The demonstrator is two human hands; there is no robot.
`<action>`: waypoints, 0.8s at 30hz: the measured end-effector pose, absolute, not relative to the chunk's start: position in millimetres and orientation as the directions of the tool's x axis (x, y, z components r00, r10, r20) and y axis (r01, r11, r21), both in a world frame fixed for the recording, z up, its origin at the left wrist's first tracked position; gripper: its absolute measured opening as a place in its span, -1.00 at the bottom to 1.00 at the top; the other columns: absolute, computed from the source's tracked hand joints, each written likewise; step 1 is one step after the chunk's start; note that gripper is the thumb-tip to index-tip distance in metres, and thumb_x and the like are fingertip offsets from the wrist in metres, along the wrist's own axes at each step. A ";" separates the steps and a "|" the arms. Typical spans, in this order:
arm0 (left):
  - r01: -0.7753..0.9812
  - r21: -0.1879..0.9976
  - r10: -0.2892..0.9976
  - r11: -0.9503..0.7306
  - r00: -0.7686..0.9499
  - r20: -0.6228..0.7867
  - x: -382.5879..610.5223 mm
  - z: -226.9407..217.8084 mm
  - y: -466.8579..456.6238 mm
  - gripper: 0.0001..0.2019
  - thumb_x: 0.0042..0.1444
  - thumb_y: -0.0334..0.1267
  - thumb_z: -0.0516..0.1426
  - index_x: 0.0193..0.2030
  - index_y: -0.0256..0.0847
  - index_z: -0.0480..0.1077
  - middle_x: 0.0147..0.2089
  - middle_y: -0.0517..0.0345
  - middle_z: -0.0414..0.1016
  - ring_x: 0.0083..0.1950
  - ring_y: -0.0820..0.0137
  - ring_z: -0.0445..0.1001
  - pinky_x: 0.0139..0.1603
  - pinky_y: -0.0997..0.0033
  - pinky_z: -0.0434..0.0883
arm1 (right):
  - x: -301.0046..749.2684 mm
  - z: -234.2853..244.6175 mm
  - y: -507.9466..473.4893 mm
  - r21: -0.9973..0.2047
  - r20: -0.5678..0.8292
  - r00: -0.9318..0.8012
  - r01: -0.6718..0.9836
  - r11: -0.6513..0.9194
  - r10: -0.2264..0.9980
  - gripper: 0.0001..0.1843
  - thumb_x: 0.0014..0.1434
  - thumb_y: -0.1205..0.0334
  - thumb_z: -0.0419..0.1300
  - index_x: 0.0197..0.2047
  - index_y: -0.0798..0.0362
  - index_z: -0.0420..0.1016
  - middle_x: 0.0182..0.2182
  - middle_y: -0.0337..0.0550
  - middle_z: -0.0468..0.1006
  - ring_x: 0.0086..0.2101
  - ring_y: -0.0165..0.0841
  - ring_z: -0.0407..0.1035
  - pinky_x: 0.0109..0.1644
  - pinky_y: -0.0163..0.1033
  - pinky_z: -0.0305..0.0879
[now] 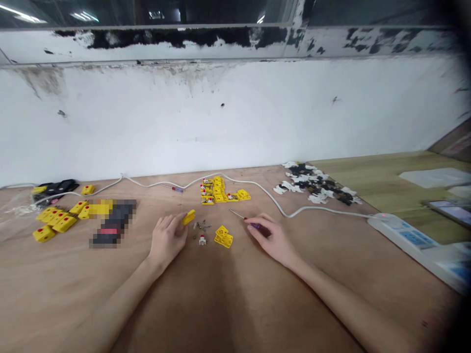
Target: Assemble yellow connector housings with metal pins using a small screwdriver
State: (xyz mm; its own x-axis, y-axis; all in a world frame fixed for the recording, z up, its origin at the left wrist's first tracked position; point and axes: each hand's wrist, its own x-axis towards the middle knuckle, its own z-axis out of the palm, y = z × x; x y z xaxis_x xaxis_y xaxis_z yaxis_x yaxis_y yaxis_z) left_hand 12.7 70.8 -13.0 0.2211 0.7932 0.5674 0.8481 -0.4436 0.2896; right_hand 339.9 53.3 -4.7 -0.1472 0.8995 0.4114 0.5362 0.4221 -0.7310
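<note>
My left hand (167, 239) rests on the plywood bench (235, 304) and holds a small yellow plastic part (189, 217) between its fingertips. My right hand (269, 239) grips a slim screwdriver (243, 217) with a purple handle, its metal shaft pointing left. Between my hands lie several small metal fittings (201, 226), a white push-button piece with a red top (202, 239) and a couple of joined yellow plastic housings (223, 238). The screwdriver tip touches none of them.
A cluster of yellow housings (221, 192) and a second red-handled screwdriver (176, 189) lie behind my hands. A white cable (257, 186) runs to a power strip (401, 235) at right. Black-and-white pieces (316, 184) are heaped at back right; yellow blocks (55, 220) and a pixelated object (114, 223) sit left.
</note>
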 end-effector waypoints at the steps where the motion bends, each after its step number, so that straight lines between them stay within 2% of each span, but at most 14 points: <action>1: 0.867 0.311 0.818 -0.390 0.170 0.550 12.2 -12.5 72.3 -0.70 0.24 -0.21 0.12 0.10 -0.12 0.44 -0.09 0.03 0.59 -0.08 0.17 0.52 -0.03 0.15 0.37 | 339.4 -3.8 52.4 -0.714 0.414 -0.177 0.545 0.439 0.893 -0.78 0.32 0.12 0.16 -0.11 -0.04 0.61 -0.22 -0.08 0.53 -0.25 -0.24 0.45 -0.15 -0.15 0.38; 4: 0.918 0.327 0.890 -0.225 0.057 0.452 10.6 -11.6 76.4 -0.67 0.17 -0.05 0.20 0.03 -0.10 0.50 0.00 -0.02 0.55 0.05 0.02 0.45 0.03 0.02 0.35 | 339.2 -4.0 52.1 -0.669 0.428 -0.224 0.574 0.473 0.876 -0.79 0.32 0.18 0.14 -0.11 -0.05 0.62 -0.21 -0.08 0.50 -0.23 -0.24 0.43 -0.15 -0.15 0.36; 7: 0.934 0.332 0.931 -0.129 -0.001 0.365 8.9 -13.1 79.2 -0.65 0.15 0.05 0.19 -0.04 -0.07 0.55 0.10 -0.07 0.49 0.14 -0.07 0.37 0.06 -0.08 0.32 | 340.7 -8.5 55.6 -0.610 0.438 -0.225 0.636 0.472 0.870 -0.79 0.30 0.21 0.15 -0.16 -0.05 0.64 -0.20 -0.06 0.49 -0.16 -0.20 0.41 -0.04 -0.07 0.34; 10: 0.927 0.352 0.936 -0.131 -0.001 0.353 7.6 -16.0 81.0 -0.64 0.16 0.06 0.18 -0.02 -0.08 0.54 0.10 -0.10 0.48 0.14 -0.08 0.36 0.07 -0.12 0.31 | 343.0 -14.0 59.9 -0.563 0.433 -0.222 0.691 0.454 0.874 -0.80 0.27 0.24 0.16 -0.20 -0.04 0.65 -0.19 -0.05 0.50 -0.10 -0.14 0.39 0.05 0.03 0.29; 15: 0.882 0.444 0.931 -0.157 -0.018 0.366 7.0 -14.3 83.0 -0.67 0.12 0.01 0.23 -0.05 -0.11 0.54 0.03 -0.05 0.52 0.11 -0.03 0.40 0.09 -0.12 0.32 | 344.5 -17.5 61.5 -0.531 0.409 -0.239 0.723 0.442 0.881 -0.79 0.27 0.26 0.15 -0.17 -0.07 0.64 -0.17 -0.07 0.53 -0.09 -0.14 0.39 0.06 0.06 0.27; 19: 0.757 0.555 0.880 -0.345 0.055 0.472 9.1 -2.4 77.2 -0.70 0.16 -0.05 0.22 -0.02 -0.10 0.49 0.05 0.03 0.50 0.12 0.12 0.41 0.20 -0.01 0.33 | 344.0 -17.1 60.3 -0.520 0.413 -0.246 0.727 0.448 0.877 -0.79 0.28 0.26 0.15 -0.17 -0.07 0.63 -0.16 -0.07 0.53 -0.09 -0.13 0.38 0.06 0.06 0.27; 24: 0.585 0.498 0.762 -0.640 0.400 0.510 26.0 12.2 49.8 -0.71 0.12 -0.14 0.25 0.00 -0.06 0.48 0.12 0.01 0.45 0.24 0.11 0.32 0.29 -0.02 0.28 | 344.2 -17.3 60.6 -0.510 0.430 -0.250 0.725 0.462 0.868 -0.80 0.28 0.26 0.14 -0.18 -0.07 0.63 -0.16 -0.07 0.52 -0.10 -0.15 0.38 0.05 0.05 0.28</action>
